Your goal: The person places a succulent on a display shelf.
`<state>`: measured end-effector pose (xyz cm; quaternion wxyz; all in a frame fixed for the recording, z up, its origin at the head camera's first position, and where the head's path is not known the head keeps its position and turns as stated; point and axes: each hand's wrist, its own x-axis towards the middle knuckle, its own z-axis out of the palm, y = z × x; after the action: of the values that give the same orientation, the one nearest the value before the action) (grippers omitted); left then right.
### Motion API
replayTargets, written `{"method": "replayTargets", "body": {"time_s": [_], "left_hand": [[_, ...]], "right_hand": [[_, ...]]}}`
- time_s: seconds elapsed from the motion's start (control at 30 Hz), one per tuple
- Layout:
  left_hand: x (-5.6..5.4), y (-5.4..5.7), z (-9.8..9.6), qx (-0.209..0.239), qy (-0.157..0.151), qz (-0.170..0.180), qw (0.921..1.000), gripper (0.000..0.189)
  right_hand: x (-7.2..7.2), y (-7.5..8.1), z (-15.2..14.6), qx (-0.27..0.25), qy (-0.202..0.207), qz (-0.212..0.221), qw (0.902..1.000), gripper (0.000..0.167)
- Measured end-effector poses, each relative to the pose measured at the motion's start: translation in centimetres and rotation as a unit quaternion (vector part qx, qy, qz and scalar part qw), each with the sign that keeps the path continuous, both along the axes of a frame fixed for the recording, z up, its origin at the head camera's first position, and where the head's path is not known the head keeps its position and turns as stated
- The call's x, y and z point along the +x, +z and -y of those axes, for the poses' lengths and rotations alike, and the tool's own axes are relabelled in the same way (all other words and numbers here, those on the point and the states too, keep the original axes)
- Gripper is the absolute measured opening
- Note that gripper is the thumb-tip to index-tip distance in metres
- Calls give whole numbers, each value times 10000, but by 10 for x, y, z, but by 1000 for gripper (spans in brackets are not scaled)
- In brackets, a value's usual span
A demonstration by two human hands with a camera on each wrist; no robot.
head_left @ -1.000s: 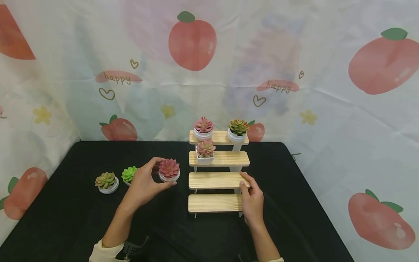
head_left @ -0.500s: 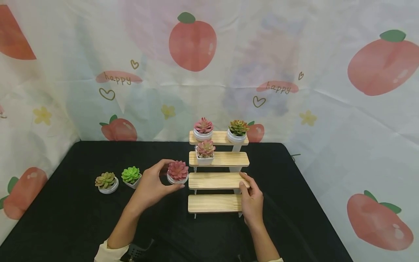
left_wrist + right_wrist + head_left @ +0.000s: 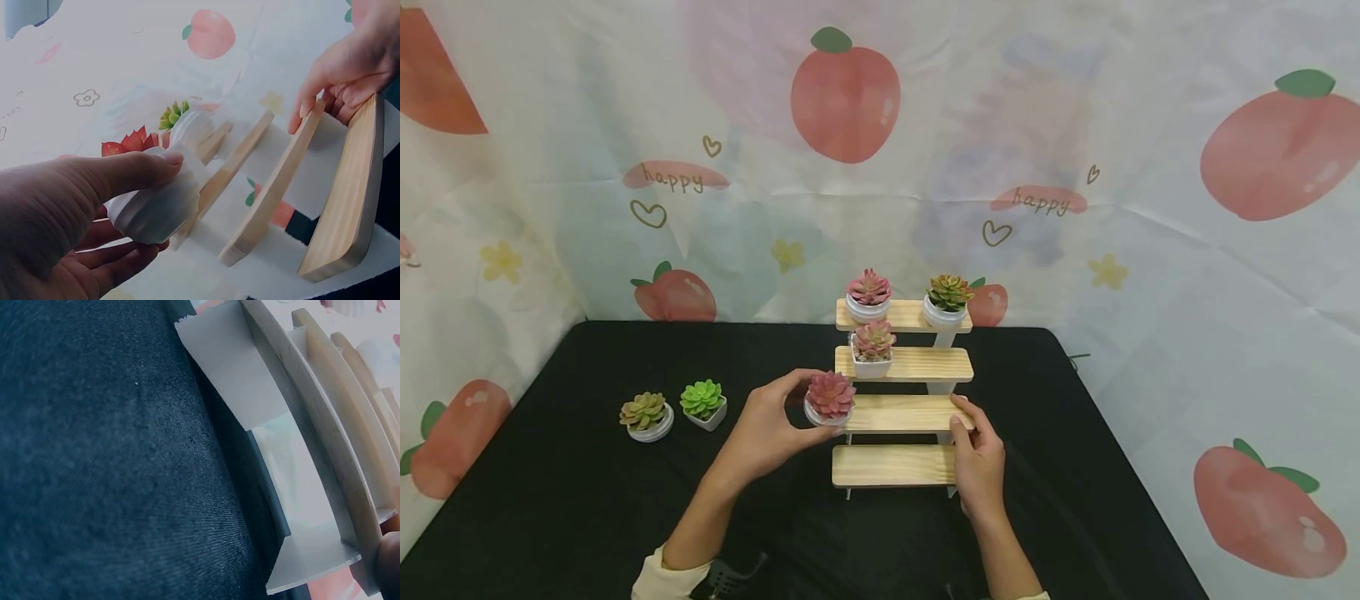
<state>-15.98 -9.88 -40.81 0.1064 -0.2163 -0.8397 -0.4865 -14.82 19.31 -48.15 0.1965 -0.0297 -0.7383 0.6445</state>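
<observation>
My left hand (image 3: 775,423) grips a red artificial succulent in a round white pot (image 3: 830,398) by the pot's sides. In the head view the pot overlaps the left end of the third wooden shelf (image 3: 902,413) from the top. The left wrist view shows the thumb across the white ribbed pot (image 3: 159,203), fingers beneath. At the right end of that shelf my right hand (image 3: 981,457) holds the board's edge between thumb and fingers. Two potted succulents stand on the top shelf (image 3: 906,314), one pink (image 3: 868,289), one green-red (image 3: 950,293). A pink succulent in a square pot (image 3: 872,350) occupies the second shelf's left.
On the black tablecloth (image 3: 550,500) at the left are an olive-green succulent (image 3: 643,414) and a bright green one (image 3: 703,402) in white pots. The lowest shelf (image 3: 891,465) is nearest me. A fruit-print curtain (image 3: 880,225) hangs behind the table.
My left hand has carried the red succulent rightward, from beside the stand to over the third shelf's left end. The right hand keeps its hold on the shelf.
</observation>
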Motion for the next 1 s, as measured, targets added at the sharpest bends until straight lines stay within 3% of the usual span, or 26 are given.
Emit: {"method": "replayTargets", "body": {"time_s": [0.2,0.43,0.67,1.0], "left_hand": [[1,-1,-10,81,-203,-173,9996,67],[3,0,-23,97,-439,77,9990,67],[3,0,-35,292,-763,66,9966,68],[3,-2,-52,312,-908,370,9947,67]], "right_hand": [[-2,-7,-3,-32,10,-99,9999,32],[-3,-9,-5,-45,-3,-85,10000,31],[-3,-9,-5,-75,42,-90,9999,32],[-4,-9,-4,-39,-6,-102,9999,32]]}}
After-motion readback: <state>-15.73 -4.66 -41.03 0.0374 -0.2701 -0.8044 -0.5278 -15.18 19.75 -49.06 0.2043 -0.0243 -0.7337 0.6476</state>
